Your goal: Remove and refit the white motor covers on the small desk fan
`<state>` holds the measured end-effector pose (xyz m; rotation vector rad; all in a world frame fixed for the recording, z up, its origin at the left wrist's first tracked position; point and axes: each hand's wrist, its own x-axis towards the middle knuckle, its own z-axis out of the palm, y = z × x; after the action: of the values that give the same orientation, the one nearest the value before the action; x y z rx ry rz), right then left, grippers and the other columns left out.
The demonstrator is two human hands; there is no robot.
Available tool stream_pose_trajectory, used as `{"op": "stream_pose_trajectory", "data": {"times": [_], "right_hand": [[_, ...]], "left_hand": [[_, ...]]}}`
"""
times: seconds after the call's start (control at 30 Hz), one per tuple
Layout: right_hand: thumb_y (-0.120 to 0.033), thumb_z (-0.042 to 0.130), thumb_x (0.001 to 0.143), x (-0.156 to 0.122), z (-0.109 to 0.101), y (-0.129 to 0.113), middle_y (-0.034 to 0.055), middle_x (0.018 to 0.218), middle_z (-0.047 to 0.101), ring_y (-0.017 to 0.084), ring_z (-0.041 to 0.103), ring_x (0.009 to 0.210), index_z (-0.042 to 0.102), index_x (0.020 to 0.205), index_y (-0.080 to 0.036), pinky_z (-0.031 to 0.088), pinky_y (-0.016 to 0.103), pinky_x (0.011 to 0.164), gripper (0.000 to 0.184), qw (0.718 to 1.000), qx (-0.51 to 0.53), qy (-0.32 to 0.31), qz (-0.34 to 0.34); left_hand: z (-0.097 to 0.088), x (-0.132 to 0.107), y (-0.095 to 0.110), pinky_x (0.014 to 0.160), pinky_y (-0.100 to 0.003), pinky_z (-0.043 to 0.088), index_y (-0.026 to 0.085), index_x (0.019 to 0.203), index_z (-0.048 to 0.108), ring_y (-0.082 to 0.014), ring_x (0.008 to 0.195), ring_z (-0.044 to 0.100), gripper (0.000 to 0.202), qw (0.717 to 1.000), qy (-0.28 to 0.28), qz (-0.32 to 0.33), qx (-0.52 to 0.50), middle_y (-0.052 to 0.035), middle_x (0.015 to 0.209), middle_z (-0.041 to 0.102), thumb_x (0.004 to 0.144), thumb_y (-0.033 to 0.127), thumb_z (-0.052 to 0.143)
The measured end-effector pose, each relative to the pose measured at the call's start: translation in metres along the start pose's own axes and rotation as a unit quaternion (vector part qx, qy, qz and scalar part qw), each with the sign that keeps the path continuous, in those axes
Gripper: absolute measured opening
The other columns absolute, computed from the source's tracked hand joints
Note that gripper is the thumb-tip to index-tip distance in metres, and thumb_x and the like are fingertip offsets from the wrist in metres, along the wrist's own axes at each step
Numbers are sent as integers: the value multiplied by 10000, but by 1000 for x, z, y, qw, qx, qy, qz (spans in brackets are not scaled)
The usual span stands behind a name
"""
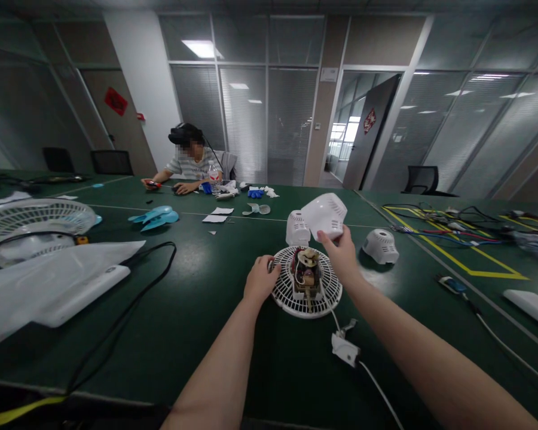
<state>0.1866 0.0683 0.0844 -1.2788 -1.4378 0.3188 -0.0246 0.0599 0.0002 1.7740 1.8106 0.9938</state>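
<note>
My right hand (pixel 341 254) holds a white fan motor cover (pixel 325 215) with vent slots, raised and tilted above the table. My left hand (pixel 262 278) is closed at the left rim of a white fan grille (pixel 284 300); a small dark bit shows at its fingers, too small to name. On the grille sits an exposed fan motor (pixel 308 272) with wires. A white cable runs from it to a small white box (pixel 345 349). Behind the grille stands another white housing (pixel 297 228), partly hidden by the raised cover. A third white cover (pixel 381 246) rests to the right.
Across the green table (pixel 197 322) sits a person (pixel 192 158) in a headset. Light-blue fan blades (pixel 155 217), a fan grille (pixel 36 218) and a plastic-wrapped part (pixel 80 292) lie left. Cables (pixel 457 224) and yellow tape (pixel 497 273) are on the right.
</note>
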Motion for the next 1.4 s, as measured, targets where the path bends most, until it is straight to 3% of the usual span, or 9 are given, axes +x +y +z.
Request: {"op": "stream_pose_trajectory", "data": {"times": [0.13,0.27,0.4,0.53,0.7,0.8,0.93,1.07,1.4], "right_hand": [[-551,651,746,-61,-27,6,147,1208,616,296,638,985,362,1390,-212,512,426,806,783,995,-60,-77,-28],[-574,642,741,-83,-31,11,173,1200,616,350,635,1012,177,1494,-194,502,500,825,963,982,-151,-107,-48],[-612,631,736,-81,-27,11,171,1289,569,381,599,1083,130,1515,-223,475,544,873,1005,969,-197,-122,-90],[-570,550,826,-83,-32,12,161,1314,553,357,593,1080,146,1520,-231,464,533,886,871,961,-209,-131,-121],[-456,471,912,-78,-46,19,80,967,668,271,627,898,294,1484,-260,479,470,862,630,964,-167,-162,-128],[-458,509,897,-70,-48,29,90,1146,603,263,590,1045,378,1439,-291,461,456,931,582,974,-100,-150,-140],[-484,589,849,-65,-40,44,111,1463,387,282,434,1303,150,1517,-284,367,491,1064,824,977,22,-186,-101],[-438,621,845,-65,-37,53,81,1483,394,260,394,1350,101,1519,-307,290,490,1124,861,958,93,-261,-80],[-347,706,785,-62,-44,49,108,1464,401,265,418,1332,156,1498,-300,315,506,1113,901,951,106,-276,-85]], "left_hand": [[0,0,1,904,-326,442,253,1133,573,-216,1044,590,325,1000,-2,-12,1,-61,1211,567,887,453,498],[2,-3,4,966,-341,420,245,1161,572,-230,1126,550,333,1000,22,11,12,-70,1241,553,886,424,514],[1,-11,13,1081,-342,335,238,1301,490,-220,1280,444,417,991,55,121,-21,-72,1367,487,918,404,475],[1,-22,25,1108,-372,324,220,1469,284,-265,1347,384,742,972,-28,217,-90,-101,1485,382,845,478,593],[4,-31,34,1148,-463,257,219,1517,155,-341,1401,280,1094,968,-81,219,-98,-127,1548,265,660,508,771],[7,-30,33,1153,-481,239,239,1521,116,-333,1404,278,1089,964,-90,212,-135,-125,1555,242,679,481,763],[8,-25,29,1151,-493,243,203,1518,105,-325,1386,316,1092,947,-123,220,-201,-150,1522,305,686,454,765],[3,-23,30,1152,-487,251,208,1487,230,-313,1379,331,960,935,-161,233,-213,-131,1507,338,713,451,744],[-3,-24,27,1156,-519,226,214,1490,215,-326,1396,292,1032,941,-191,204,-191,-147,1522,296,661,436,788]]}}
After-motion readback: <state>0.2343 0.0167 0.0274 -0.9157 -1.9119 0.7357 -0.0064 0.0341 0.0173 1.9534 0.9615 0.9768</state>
